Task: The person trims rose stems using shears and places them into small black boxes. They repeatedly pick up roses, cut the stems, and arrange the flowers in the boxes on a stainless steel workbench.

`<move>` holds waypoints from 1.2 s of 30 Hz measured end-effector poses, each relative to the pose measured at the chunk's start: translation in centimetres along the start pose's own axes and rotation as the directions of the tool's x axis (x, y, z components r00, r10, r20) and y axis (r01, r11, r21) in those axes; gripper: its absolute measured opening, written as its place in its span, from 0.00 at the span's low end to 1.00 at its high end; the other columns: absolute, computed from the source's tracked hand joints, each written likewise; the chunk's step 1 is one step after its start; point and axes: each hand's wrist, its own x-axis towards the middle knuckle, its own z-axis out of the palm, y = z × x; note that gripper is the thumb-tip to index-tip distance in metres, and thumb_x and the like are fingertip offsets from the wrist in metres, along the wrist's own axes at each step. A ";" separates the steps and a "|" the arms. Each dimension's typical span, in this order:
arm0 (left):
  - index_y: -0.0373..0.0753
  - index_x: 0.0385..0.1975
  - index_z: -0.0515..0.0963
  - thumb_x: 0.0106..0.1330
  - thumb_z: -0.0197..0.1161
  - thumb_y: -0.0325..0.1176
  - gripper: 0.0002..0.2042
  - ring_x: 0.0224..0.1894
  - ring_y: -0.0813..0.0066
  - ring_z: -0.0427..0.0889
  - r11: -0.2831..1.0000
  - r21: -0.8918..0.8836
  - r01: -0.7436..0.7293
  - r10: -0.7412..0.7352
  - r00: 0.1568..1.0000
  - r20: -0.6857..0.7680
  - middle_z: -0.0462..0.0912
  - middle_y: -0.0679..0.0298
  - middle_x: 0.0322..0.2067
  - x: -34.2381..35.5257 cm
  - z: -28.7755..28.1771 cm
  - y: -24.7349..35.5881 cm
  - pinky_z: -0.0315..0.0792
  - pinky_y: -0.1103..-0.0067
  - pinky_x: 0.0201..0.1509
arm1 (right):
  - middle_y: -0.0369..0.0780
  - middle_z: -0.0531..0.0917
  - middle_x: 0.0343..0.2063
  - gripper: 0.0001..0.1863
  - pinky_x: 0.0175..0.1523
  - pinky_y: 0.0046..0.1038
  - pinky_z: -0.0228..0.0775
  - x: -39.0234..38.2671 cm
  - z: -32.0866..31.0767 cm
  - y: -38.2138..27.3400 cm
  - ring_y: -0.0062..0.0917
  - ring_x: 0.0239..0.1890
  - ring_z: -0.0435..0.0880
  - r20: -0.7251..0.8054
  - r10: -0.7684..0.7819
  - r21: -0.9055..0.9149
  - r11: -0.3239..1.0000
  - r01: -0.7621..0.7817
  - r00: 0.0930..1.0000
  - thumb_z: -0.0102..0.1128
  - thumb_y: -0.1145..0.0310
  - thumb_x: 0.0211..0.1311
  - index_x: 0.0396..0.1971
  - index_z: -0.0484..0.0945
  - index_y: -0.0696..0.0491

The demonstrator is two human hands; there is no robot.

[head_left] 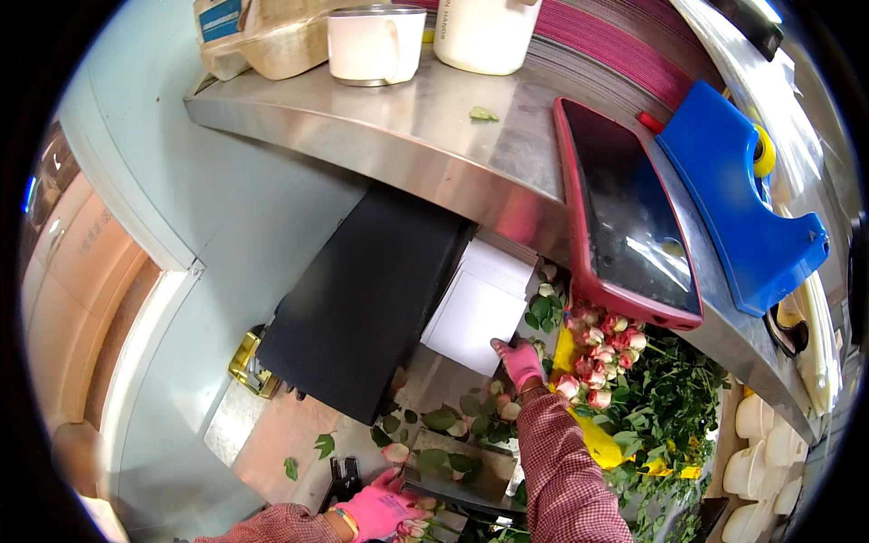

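Observation:
My right hand (522, 366), in a pink glove, reaches to the near right corner of a stack of white paper sheets (480, 312). Its thumb lies on the paper and its fingers close at the edge; how many sheets they grip is hidden. Lower left, my left hand (382, 509), also gloved in pink, is low over the worktop beside a few pale roses (425, 503). Its thumb and fingers are apart, and the fingertips touch or nearly touch the blooms. A black stapler-like tool (341, 481) lies just beyond it.
Pink-and-white roses (597, 357) with leafy stems fill the right side. A black board (367, 299) stands left of the paper. Overhead, a steel shelf (398, 136) holds a cup (376, 45), a red-cased tablet (634, 208) and a blue tape dispenser (738, 199). White tubs (751, 471) stand far right.

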 end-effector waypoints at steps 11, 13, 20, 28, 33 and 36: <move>0.60 0.52 0.79 0.60 0.54 0.35 0.20 0.69 0.61 0.62 0.994 -0.080 0.080 -0.089 0.989 -0.118 0.71 0.64 0.62 -1.8 -0.4 0.6 0.41 0.56 0.75 | 0.45 0.84 0.40 0.26 0.49 0.34 0.78 -29.6 -19.3 -14.6 0.31 0.42 0.85 0.117 -0.057 0.617 0.786 -0.028 0.991 0.70 0.71 0.51 0.51 0.74 0.63; 0.61 0.53 0.77 0.60 0.54 0.35 0.20 0.71 0.58 0.57 0.996 -0.076 0.050 -0.059 0.990 -0.128 0.66 0.65 0.66 -1.4 -0.2 0.2 0.44 0.57 0.74 | 0.42 0.85 0.39 0.26 0.50 0.31 0.76 -37.8 -19.5 -10.6 0.28 0.40 0.84 0.420 -0.020 0.578 0.777 -0.251 0.907 0.71 0.73 0.50 0.51 0.75 0.62; 0.39 0.59 0.71 0.56 0.54 0.32 0.26 0.69 0.60 0.60 0.977 0.153 0.147 -0.138 0.988 -0.071 0.67 0.56 0.64 -1.5 0.4 0.8 0.53 0.61 0.71 | 0.34 0.83 0.31 0.17 0.38 0.21 0.71 -39.8 -9.7 -4.1 0.15 0.32 0.77 0.742 0.239 0.243 0.775 -0.584 0.626 0.65 0.64 0.62 0.43 0.78 0.62; 0.61 0.65 0.65 0.60 0.60 0.53 0.31 0.67 0.56 0.63 0.994 0.105 -0.038 0.045 0.996 -0.070 0.64 0.63 0.66 -2.3 -3.9 5.5 0.54 0.56 0.70 | 0.38 0.83 0.21 0.25 0.29 0.24 0.74 -38.8 -8.3 -2.9 0.20 0.22 0.82 0.676 0.321 -0.069 0.924 -0.377 0.663 0.67 0.50 0.58 0.30 0.79 0.61; 0.60 0.67 0.62 0.58 0.62 0.52 0.34 0.70 0.52 0.54 0.999 0.024 -0.021 0.019 0.995 0.093 0.58 0.62 0.69 -1.3 -1.5 4.2 0.44 0.49 0.72 | 0.43 0.84 0.30 0.20 0.37 0.33 0.76 -36.8 -9.8 -2.1 0.34 0.32 0.84 0.653 0.150 -0.230 0.973 0.005 0.743 0.60 0.51 0.61 0.37 0.80 0.55; 0.61 0.66 0.63 0.58 0.63 0.50 0.33 0.71 0.53 0.52 1.000 -0.003 0.023 -0.022 0.994 0.110 0.58 0.64 0.68 -1.8 -1.5 4.5 0.46 0.50 0.72 | 0.45 0.82 0.39 0.13 0.44 0.39 0.75 -30.2 -16.0 -2.1 0.40 0.40 0.82 0.155 -0.170 -0.488 0.843 0.225 0.973 0.53 0.59 0.65 0.43 0.80 0.48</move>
